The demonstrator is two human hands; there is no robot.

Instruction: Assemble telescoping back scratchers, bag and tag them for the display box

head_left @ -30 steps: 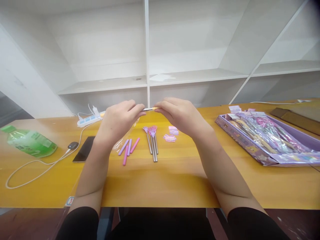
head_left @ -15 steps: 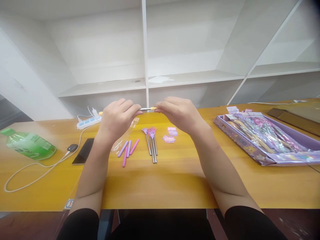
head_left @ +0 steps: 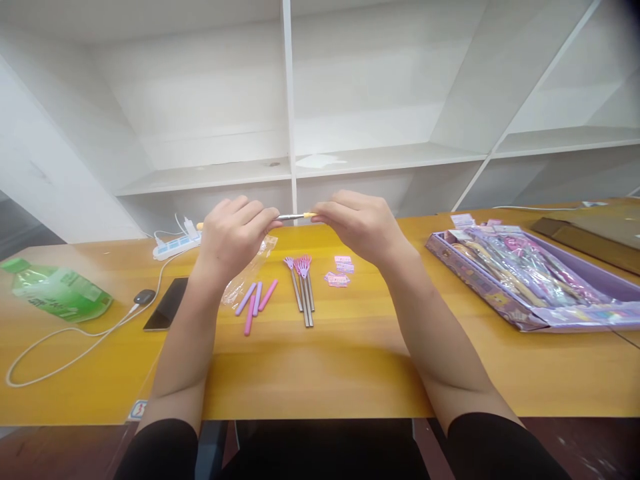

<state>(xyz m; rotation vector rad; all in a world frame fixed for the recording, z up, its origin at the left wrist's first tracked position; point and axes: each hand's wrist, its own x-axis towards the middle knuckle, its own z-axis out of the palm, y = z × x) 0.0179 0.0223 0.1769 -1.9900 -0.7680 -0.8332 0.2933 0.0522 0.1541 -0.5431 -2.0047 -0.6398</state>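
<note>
Above the far part of the table, both hands hold a thin metal rod with yellow ends, seemingly a back scratcher [head_left: 291, 217], level between them. My left hand [head_left: 233, 230] is wrapped round one end, and a yellow tip sticks out on its left. My right hand [head_left: 357, 223] pinches the other yellow end, whose shape the fingers hide. Below lie several back scratchers [head_left: 303, 290] with metal rods and pink or purple hand-shaped heads. To their left are several pink and purple handle tubes [head_left: 257, 299]. Small pink printed cards [head_left: 339, 273] lie to the right.
On the right stands a purple display box [head_left: 480, 287] of wrapped items, with cardboard [head_left: 595, 230] behind. The left side holds a green bottle [head_left: 60, 290], a phone [head_left: 167, 303], a charging cable [head_left: 75, 330] and a power strip [head_left: 175, 247]. Clear plastic wrap [head_left: 250, 270] lies near my left hand.
My hands have drawn very slightly apart, and a little more of the metal rod shows between them. Both grips look the same, and the things on the table have stayed put.
</note>
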